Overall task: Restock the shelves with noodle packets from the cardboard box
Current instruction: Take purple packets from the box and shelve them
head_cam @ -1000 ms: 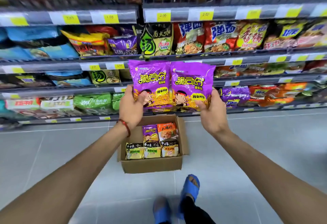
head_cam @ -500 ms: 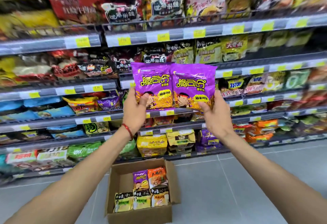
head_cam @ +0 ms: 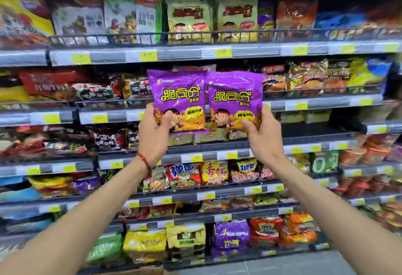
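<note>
Mid-carry to the shelves (head_cam: pixel 217 54): left hand (head_cam: pixel 153 136) and right hand (head_cam: pixel 264 138) each closed in a pinch grip on a purple noodle packet (head_cam: pixel 179 98), (head_cam: pixel 236 100), side by side above the grip; next, probably finding a matching slot beyond.

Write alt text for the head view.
Two bare hands, left hand and right hand, each hold up a purple noodle packet side by side before stocked shelves with yellow price tags.

Grey tiled floor (head_cam: pixel 304 264) below tiered grey shop racking with yellow price tags (head_cam: pixel 223 53)
</note>
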`<act>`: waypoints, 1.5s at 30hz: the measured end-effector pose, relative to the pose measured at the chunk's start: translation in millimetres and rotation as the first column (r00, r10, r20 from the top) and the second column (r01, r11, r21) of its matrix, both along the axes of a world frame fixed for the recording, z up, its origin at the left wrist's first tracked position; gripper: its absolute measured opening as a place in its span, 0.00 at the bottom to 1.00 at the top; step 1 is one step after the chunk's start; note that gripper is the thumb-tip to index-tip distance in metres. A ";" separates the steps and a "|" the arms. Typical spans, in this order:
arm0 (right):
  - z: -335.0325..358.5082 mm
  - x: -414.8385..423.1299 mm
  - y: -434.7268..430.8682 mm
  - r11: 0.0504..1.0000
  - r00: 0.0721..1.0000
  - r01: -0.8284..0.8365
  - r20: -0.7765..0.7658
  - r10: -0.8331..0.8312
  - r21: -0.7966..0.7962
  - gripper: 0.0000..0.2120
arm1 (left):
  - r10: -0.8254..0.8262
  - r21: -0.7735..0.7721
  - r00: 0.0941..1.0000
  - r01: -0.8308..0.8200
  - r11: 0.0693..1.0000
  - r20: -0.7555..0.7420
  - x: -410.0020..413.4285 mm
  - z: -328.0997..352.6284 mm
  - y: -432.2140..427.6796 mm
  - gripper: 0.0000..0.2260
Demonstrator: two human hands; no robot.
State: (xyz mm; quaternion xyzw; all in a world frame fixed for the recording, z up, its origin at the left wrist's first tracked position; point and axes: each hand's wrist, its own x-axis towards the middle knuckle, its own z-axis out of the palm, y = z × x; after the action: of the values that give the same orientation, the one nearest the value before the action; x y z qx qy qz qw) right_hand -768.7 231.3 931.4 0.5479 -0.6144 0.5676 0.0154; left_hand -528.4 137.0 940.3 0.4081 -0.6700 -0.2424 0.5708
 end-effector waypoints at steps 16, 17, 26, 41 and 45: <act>121.1 -124.7 -114.1 0.980 0.998 0.065 0.029 -0.061 -0.190 0.11 | -0.080 -0.164 0.979 0.049 0.985 -0.189 -134.0 121.6 -113.1 0.17; 125.0 -132.1 -119.1 0.979 0.998 0.061 0.030 -0.056 -0.193 0.11 | -0.084 -0.165 0.979 0.054 0.985 -0.184 -141.3 127.2 -116.6 0.19; 164.3 -214.2 -154.1 0.964 0.996 0.004 0.092 0.021 -0.264 0.12 | -0.030 -0.246 0.972 -0.029 0.969 -0.232 -215.3 165.8 -142.3 0.09; 228.1 -307.1 -190.1 0.990 0.999 -0.043 0.013 0.045 -0.137 0.17 | 0.285 -0.155 0.928 -0.327 0.932 -0.241 -288.1 201.4 -148.8 0.11; 235.9 -308.4 -201.4 0.999 0.999 -0.005 -0.043 0.003 -0.037 0.14 | 0.275 -0.159 0.935 -0.313 0.936 -0.224 -297.1 210.6 -150.8 0.13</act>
State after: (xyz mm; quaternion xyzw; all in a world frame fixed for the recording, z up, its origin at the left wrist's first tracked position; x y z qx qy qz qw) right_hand -1077.1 29.9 1167.2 0.5608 -0.6021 0.5670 0.0379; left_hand -825.5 -13.8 1151.0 0.4211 -0.5611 -0.1276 0.7011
